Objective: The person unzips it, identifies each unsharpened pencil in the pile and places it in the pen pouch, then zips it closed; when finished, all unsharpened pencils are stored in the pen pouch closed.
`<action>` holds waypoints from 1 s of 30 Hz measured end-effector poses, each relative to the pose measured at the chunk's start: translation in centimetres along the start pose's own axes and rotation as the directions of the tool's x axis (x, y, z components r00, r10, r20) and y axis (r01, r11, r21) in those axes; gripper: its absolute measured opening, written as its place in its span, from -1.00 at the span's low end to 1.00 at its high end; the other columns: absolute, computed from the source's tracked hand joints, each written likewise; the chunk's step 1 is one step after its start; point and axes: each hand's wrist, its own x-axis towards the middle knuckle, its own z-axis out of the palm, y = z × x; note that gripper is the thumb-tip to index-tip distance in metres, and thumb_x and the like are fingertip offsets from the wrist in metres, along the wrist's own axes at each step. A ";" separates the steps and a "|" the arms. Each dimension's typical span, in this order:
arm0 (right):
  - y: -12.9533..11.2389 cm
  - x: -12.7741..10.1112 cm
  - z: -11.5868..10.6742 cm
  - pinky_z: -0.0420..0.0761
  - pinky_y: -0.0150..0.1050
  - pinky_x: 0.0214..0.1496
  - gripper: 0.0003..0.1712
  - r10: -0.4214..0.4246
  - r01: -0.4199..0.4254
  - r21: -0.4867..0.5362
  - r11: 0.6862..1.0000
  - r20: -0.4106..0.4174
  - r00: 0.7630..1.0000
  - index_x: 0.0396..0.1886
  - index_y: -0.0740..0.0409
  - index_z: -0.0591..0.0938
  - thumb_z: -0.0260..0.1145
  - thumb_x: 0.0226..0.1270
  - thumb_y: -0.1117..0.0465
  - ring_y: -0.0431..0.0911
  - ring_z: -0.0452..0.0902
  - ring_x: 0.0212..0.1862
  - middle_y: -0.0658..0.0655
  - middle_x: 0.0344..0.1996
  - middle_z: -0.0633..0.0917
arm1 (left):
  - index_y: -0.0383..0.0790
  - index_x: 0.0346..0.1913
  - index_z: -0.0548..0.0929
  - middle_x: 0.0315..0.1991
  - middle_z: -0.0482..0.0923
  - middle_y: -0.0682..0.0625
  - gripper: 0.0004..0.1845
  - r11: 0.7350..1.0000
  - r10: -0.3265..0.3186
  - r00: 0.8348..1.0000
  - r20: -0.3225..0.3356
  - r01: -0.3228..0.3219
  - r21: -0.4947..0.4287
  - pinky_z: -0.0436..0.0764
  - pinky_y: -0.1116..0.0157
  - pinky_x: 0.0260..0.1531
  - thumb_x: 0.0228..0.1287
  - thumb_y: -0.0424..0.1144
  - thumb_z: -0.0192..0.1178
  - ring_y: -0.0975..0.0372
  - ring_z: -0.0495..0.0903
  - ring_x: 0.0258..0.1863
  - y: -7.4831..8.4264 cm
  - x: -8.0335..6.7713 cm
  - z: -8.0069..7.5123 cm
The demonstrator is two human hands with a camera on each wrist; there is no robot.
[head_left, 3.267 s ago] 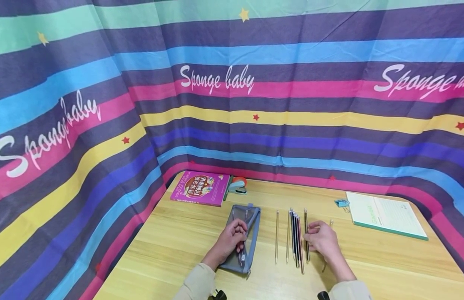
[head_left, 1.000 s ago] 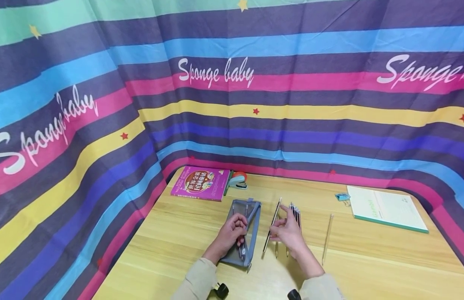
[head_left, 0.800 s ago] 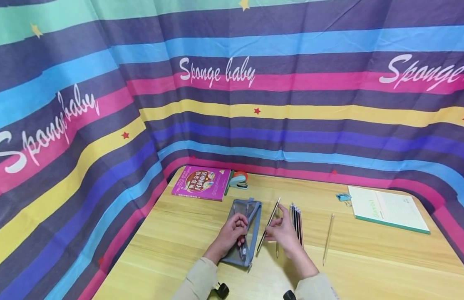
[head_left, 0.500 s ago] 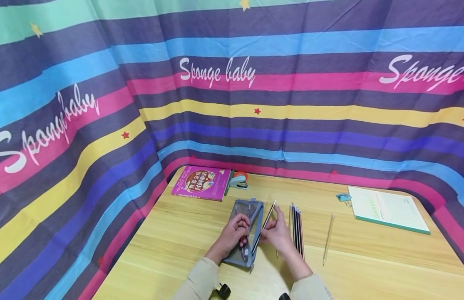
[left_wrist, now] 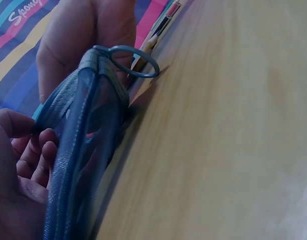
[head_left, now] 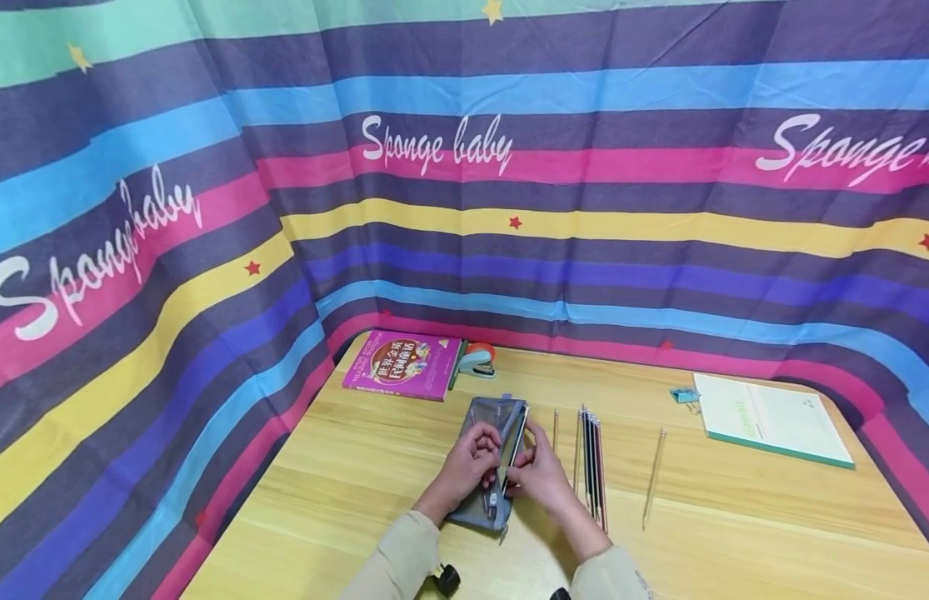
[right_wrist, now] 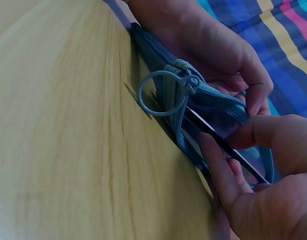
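A grey-blue mesh pencil case [head_left: 475, 518] lies on the table with its zipped mouth spread. My left hand [head_left: 466, 467] pinches one edge of that mouth, as the left wrist view shows at the zipper tape [left_wrist: 58, 110]. Between the thumb and fingers of my right hand [head_left: 545, 479] is a dark pencil [right_wrist: 213, 136], its lower end inside the mouth and its upper end by the far rim. A round ring pull [right_wrist: 161, 94] hangs at the near corner. Pens [head_left: 493, 498] show through the mesh.
Right of the case lie a bundle of several pencils [head_left: 593, 467], a pencil [head_left: 556, 427] partly behind my right hand, and another pencil [head_left: 654, 479] farther right. Behind are a purple book [head_left: 404, 367], a stapler [head_left: 476, 360], a blue binder clip [head_left: 685, 396] and a notepad [head_left: 779, 421].
My right hand took the dark pencil from beside the bundle, carried it left and lowered it into the case's mouth. My left hand has stayed on the case's edge.
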 end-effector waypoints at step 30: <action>-0.4 0.2 0.7 0.77 -0.19 -0.39 -0.08 -0.051 0.061 -0.245 0.968 0.050 0.997 0.50 0.48 0.26 0.36 0.07 0.52 -0.11 0.56 -0.38 0.15 -0.37 0.60 | -0.46 -0.01 0.43 -0.39 0.46 0.06 -0.72 0.999 0.028 1.000 -0.003 -0.028 0.015 0.49 0.45 -0.62 0.21 -0.58 0.07 0.36 0.42 -0.62 0.8 -0.1 -0.1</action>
